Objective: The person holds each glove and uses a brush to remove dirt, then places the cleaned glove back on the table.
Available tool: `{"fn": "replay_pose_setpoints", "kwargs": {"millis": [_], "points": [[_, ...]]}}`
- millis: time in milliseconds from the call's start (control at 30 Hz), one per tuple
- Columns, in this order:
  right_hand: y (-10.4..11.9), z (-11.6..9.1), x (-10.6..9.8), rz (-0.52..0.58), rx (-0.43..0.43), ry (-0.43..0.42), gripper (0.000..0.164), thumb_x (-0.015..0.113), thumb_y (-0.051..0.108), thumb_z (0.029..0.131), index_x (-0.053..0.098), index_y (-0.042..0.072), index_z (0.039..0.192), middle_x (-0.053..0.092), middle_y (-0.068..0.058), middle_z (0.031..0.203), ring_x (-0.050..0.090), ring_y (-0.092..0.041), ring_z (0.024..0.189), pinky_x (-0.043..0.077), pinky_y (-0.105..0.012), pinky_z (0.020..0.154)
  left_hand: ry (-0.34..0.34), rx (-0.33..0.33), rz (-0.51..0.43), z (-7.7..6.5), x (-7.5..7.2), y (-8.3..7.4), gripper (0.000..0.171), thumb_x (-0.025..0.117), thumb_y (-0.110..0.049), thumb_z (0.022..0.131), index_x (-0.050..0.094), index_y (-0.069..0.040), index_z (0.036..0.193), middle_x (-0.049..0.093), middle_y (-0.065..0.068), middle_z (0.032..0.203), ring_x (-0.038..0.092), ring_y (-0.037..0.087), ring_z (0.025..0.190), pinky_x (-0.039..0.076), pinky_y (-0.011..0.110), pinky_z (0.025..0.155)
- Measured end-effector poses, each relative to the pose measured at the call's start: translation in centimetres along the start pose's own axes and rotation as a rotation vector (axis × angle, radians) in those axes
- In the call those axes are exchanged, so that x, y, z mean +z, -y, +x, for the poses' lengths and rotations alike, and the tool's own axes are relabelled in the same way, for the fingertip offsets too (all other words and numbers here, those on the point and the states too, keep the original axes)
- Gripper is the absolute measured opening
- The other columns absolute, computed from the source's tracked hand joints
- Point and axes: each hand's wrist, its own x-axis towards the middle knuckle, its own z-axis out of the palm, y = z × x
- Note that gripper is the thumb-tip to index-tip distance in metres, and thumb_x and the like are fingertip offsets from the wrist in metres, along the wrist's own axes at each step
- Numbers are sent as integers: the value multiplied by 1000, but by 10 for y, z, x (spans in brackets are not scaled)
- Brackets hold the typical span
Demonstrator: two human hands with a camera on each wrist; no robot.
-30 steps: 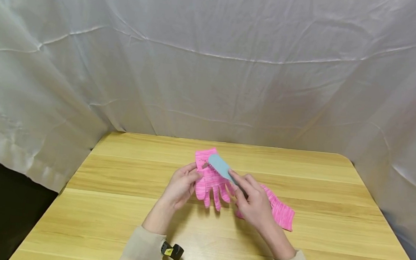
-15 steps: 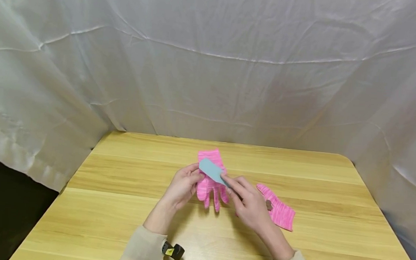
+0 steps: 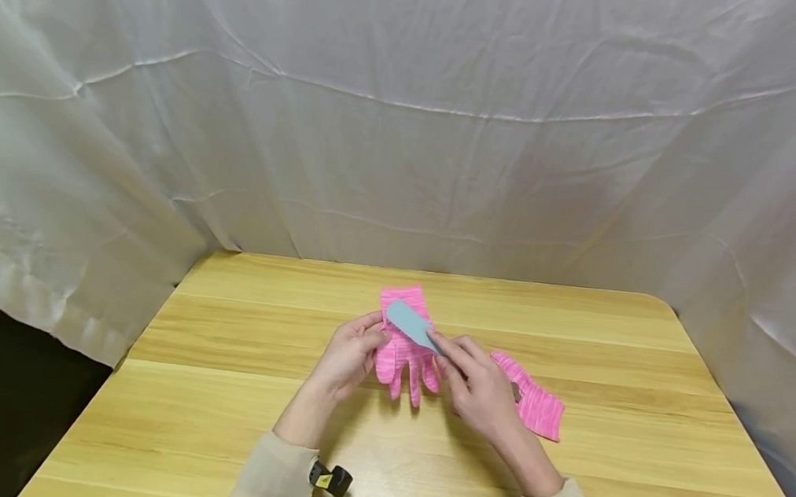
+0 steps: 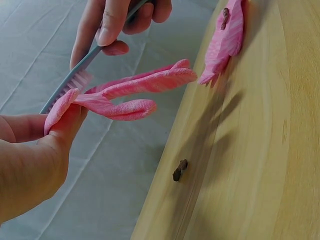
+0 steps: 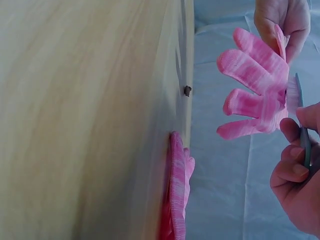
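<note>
My left hand point(image 3: 346, 356) pinches a pink knit glove point(image 3: 405, 295) by its side, between thumb and fingers, above the table. The cuff points away and the glove's fingers hang toward me. In my right hand point(image 3: 486, 392) is a light-blue brush point(image 3: 409, 324), gripped by its dark handle. The brush's bristles point(image 4: 79, 81) face down onto the glove's palm, in the left wrist view. Beside my right hand lies a second pink glove point(image 3: 542, 411), partly hidden by that hand, with a brown clump point(image 4: 225, 18) on it.
Another small brown lump point(image 4: 180, 170) lies on the wooden table point(image 3: 213, 414), below the held glove. A grey curtain point(image 3: 405, 162) hangs behind the table and along its sides.
The brush has moved down-left across the held glove, then slightly back right. A brown piece seen near its cuff one second ago no longer shows there. The left hand stays nearly still.
</note>
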Motion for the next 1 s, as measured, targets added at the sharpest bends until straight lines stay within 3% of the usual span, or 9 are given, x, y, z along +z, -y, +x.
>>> {"fn": "replay_pose_setpoints", "kwargs": {"millis": [267,800,1000], "points": [[-2,0,-1,-10,14,8,49,70,1,95,66,17,141,69,0,109,41,1,63,42,-18,46,-4,0,-4,1,0,0,56,45,10,98,30,18,151,43,33,154,48,39,141,51,28,108],[-4,1,-3,-11,17,-11,49,69,0,95,67,18,140,68,2,106,42,1,62,40,-18,44,-7,0,-1,0,0,-1,55,45,11,97,32,19,150,44,33,153,50,38,140,51,28,108],[-6,1,-3,17,20,-13,48,68,-1,96,67,17,141,69,-3,107,42,1,61,40,-18,44,-12,-4,-3,0,0,-1,57,44,11,97,30,18,152,43,33,154,48,39,141,51,28,108]]}}
